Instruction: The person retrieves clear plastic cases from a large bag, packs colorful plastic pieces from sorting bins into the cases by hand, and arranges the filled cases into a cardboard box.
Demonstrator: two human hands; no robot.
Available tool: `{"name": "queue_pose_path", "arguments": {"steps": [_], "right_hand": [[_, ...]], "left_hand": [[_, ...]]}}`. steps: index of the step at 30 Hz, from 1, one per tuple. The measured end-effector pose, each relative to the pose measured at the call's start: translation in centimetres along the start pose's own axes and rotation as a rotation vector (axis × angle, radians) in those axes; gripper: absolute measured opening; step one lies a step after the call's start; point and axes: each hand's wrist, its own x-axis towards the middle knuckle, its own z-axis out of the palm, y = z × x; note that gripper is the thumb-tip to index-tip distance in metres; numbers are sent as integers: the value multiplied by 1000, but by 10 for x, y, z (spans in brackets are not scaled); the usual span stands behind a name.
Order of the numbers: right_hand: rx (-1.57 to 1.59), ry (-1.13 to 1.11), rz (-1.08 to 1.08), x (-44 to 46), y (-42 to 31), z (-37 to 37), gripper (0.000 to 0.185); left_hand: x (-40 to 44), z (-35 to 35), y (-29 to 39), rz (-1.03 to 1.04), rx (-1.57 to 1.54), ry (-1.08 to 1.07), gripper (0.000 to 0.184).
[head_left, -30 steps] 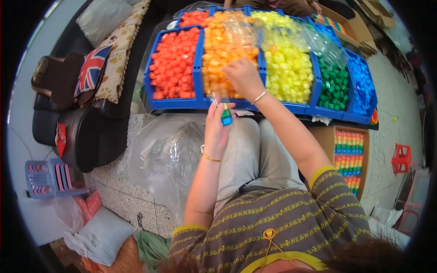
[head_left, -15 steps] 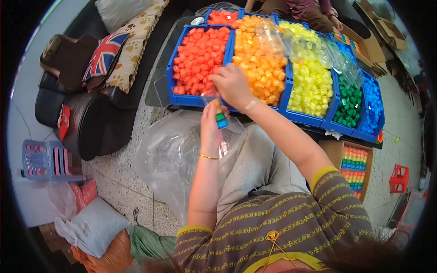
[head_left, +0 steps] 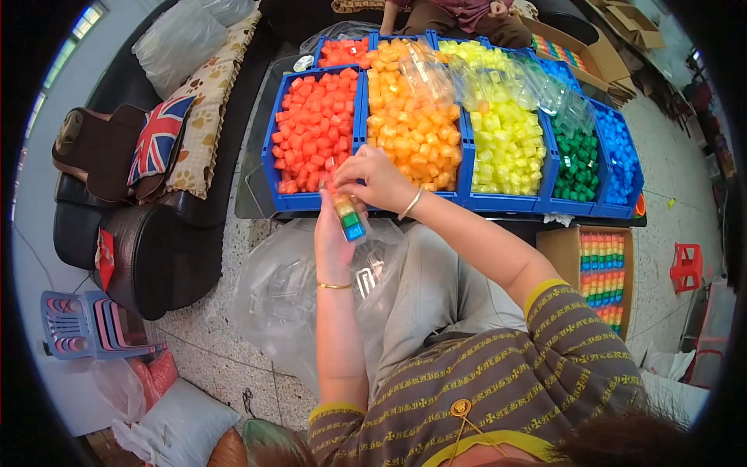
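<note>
My left hand point(head_left: 333, 238) is wrapped around a slim clear pack point(head_left: 351, 221) of stacked cubes, with blue, green, yellow and orange showing from bottom to top. At the pack's top end, my right hand point(head_left: 377, 184) has its fingers pinched together. What sits between those fingertips is too small to make out. Just beyond both hands stand blue bins point(head_left: 405, 204) of translucent cubes. Nearest are the red cubes point(head_left: 315, 128) and the orange cubes point(head_left: 420, 152); yellow cubes point(head_left: 506, 152), green cubes point(head_left: 577, 165) and blue cubes point(head_left: 618, 152) lie further right.
Clear empty packs point(head_left: 545, 82) lie over the bins. A large plastic bag point(head_left: 292, 303) is below my left arm. To the right, a cardboard box point(head_left: 560, 253) holds rows of rainbow packs. Another person point(head_left: 459, 15) sits across the table. A red stool point(head_left: 686, 267) stands far right.
The view has shifted, so the bins appear lower and further left. My right hand's fingers have come down from over the red cubes to the top of the pack. My left hand keeps its hold.
</note>
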Motion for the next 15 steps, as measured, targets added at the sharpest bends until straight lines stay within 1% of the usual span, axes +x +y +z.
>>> {"name": "queue_pose_path", "arguments": {"steps": [1,2,3,4,6,7,9,10,11,12,13,15], "right_hand": [[-19,-47,-15,-4,2,-5,12],[-21,-50,-15,-2,2,-17,12],[-211,42,-129,4,5,-31,17],[-399,134,-243,9,9,-45,21],[-759,78,-30,16,17,-79,41],[-761,78,-35,18,25,-88,41],[-1069,-10,-100,21,36,-100,44],[-1067,-10,-106,20,41,-101,44],[-1084,-61,-95,20,40,-101,46],[-1100,-113,-86,21,40,-100,49],[-1094,-118,-98,20,39,-100,49],[-987,29,-118,19,20,-99,52]], "left_hand": [[6,-7,-4,-1,45,-38,31],[11,-13,-6,-1,89,-77,31],[13,-14,-4,-59,90,-69,29],[13,-14,-5,-57,87,-67,29],[9,-2,-3,36,179,23,31],[9,-1,-5,54,174,42,35],[12,-6,-10,36,118,10,37],[13,-9,-15,13,64,-16,39],[14,-6,-18,23,34,-22,42],[13,-4,-23,30,31,-17,42],[11,-2,-28,33,-30,-31,42],[8,3,-33,44,-149,-55,42]]}}
